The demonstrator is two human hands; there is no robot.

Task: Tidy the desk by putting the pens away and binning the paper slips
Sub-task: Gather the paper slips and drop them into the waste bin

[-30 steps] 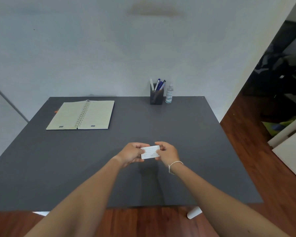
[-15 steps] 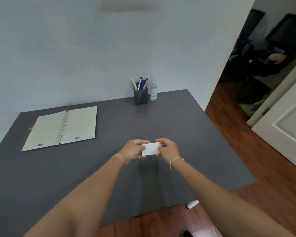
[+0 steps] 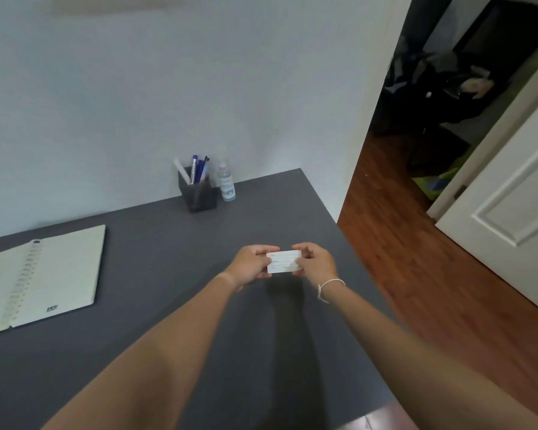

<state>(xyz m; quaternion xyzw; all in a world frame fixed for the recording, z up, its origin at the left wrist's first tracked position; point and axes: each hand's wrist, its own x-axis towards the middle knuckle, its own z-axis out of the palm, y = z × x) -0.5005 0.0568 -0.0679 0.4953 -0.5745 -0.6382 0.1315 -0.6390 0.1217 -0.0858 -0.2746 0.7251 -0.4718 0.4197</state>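
A small white lined paper slip [image 3: 284,261] is held above the dark grey desk [image 3: 143,268], pinched at both ends. My left hand [image 3: 251,265] grips its left edge and my right hand [image 3: 316,262] grips its right edge. At the back of the desk, against the wall, a dark pen holder [image 3: 198,193] holds several pens [image 3: 196,169]. No bin is in view.
An open spiral notebook [image 3: 41,276] lies at the desk's left. A small clear bottle [image 3: 227,183] stands right of the pen holder. Wooden floor [image 3: 416,259] lies right of the desk, with a white door [image 3: 516,206] and a dark doorway [image 3: 441,88] beyond.
The view has swung to the right and tilted, bringing the door and floor into sight. Both hands keep holding the slip in the same grip over the desk.
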